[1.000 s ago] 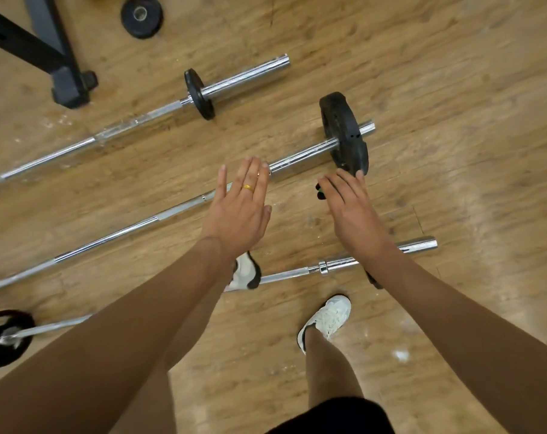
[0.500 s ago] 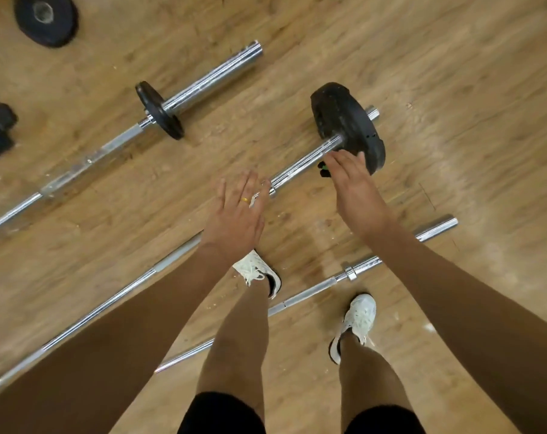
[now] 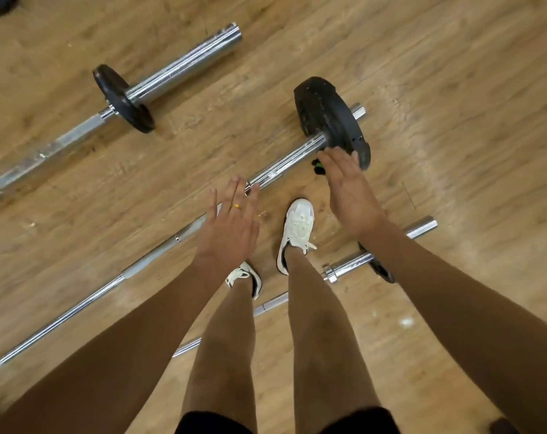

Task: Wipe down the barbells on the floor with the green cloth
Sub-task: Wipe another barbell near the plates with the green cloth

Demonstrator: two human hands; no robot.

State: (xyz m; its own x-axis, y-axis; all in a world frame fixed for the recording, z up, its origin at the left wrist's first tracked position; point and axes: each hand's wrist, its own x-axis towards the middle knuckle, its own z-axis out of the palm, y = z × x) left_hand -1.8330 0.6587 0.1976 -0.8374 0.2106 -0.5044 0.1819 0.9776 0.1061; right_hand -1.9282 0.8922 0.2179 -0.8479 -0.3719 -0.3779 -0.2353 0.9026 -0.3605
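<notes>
Barbells: three lie side by side on the floor (image 3: 454,120), all slanting from lower left to upper right: far bar (image 3: 184,64), middle bar (image 3: 284,164), near bar (image 3: 347,264).
Room to move: bare boards between far and middle bars; the strip between middle and near bars is taken by the right shoe (image 3: 297,230), with the left shoe (image 3: 245,277) just beside the near bar. Open floor to the right, past the bar ends.
Edges: the middle bar ends just beyond its big plate (image 3: 328,117); the far bar's thick sleeve sticks out beyond a small plate (image 3: 122,98).
Left hand (image 3: 228,227): flat, fingers spread and straight, gripping nothing, above the middle bar's shaft; contact cannot be told.
Right hand (image 3: 350,195): back up, fingers straight, tips at the big plate's lower edge; thumb hidden, so I cannot tell whether it grips anything.
Cloth (image 3: 318,166): only a small green-and-dark scrap shows, beside the right index finger, next to the middle bar's sleeve.
Surface: worn wood-grain flooring with pale scuffs and specks.
Near bar: partly hidden behind both legs and the right forearm.
</notes>
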